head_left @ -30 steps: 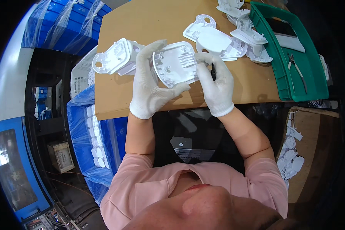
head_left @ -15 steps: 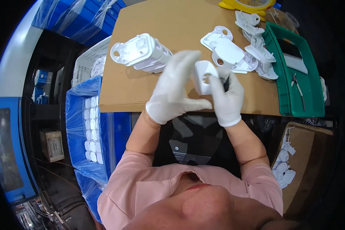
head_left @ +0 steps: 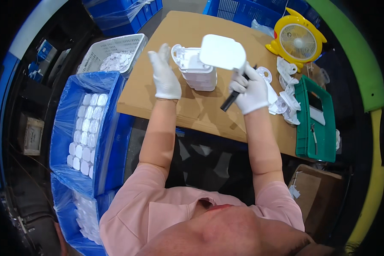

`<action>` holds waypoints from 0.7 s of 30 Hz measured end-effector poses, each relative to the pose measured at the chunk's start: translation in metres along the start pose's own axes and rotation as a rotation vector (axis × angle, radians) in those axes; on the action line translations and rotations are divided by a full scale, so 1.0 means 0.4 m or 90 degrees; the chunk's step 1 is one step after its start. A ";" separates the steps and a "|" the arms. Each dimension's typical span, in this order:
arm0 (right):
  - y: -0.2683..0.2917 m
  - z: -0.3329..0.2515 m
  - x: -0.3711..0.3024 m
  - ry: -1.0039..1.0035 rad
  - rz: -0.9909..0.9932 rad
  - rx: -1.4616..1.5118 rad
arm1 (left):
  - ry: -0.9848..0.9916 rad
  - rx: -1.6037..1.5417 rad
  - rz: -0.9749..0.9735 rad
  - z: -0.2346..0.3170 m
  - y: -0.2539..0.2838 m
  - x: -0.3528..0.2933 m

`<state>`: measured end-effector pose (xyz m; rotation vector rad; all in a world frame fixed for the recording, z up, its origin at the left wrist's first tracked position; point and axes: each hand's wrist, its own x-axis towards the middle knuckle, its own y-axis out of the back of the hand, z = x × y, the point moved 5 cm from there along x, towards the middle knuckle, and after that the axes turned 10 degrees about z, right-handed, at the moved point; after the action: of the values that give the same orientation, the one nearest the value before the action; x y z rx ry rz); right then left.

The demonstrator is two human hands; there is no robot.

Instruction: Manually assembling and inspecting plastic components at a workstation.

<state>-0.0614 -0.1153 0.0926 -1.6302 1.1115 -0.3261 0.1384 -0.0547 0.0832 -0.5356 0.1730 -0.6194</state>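
My right hand point(head_left: 251, 90), in a white glove, grips a flat white plastic part point(head_left: 223, 52) with rounded corners by its near right edge. A slim black stick-like tool point(head_left: 229, 100) is clasped in the same hand, its end jutting toward me. The part hovers over the right side of a stack of white plastic housings point(head_left: 199, 80), hiding some of its top. To the left of the stack, my gloved left hand point(head_left: 165, 76) stands upright with nothing in it, fingers stretched and thumb apart, close to the top housing's round lug.
Loose white parts point(head_left: 289, 100) lie right of my hand, beside a green tray point(head_left: 302, 138) with pliers point(head_left: 314, 138). A yellow fan point(head_left: 298, 42) stands at the far right. Left of the cardboard-covered table point(head_left: 153, 32) are a lined blue crate point(head_left: 63, 128) and a white basket point(head_left: 96, 48).
The white part has gone from upright near the table's front to lying flat above the stack, carried by my right hand. My left hand has moved away from it, leftward. The whole view has shifted.
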 end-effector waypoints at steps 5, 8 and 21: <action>-0.073 0.062 0.062 -0.021 0.068 -0.115 | 0.045 -0.009 -0.100 -0.025 -0.014 0.006; -0.067 0.069 0.080 -0.021 0.097 -0.161 | 0.084 -0.068 -0.109 -0.017 -0.040 -0.022; -0.072 0.069 0.094 0.062 0.168 -0.282 | 0.098 -0.042 -0.116 -0.046 -0.038 -0.013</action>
<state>-0.0083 -0.1288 0.0952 -1.8322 1.5342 0.0196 0.1208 -0.0698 0.0753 -0.5721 0.2928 -0.8352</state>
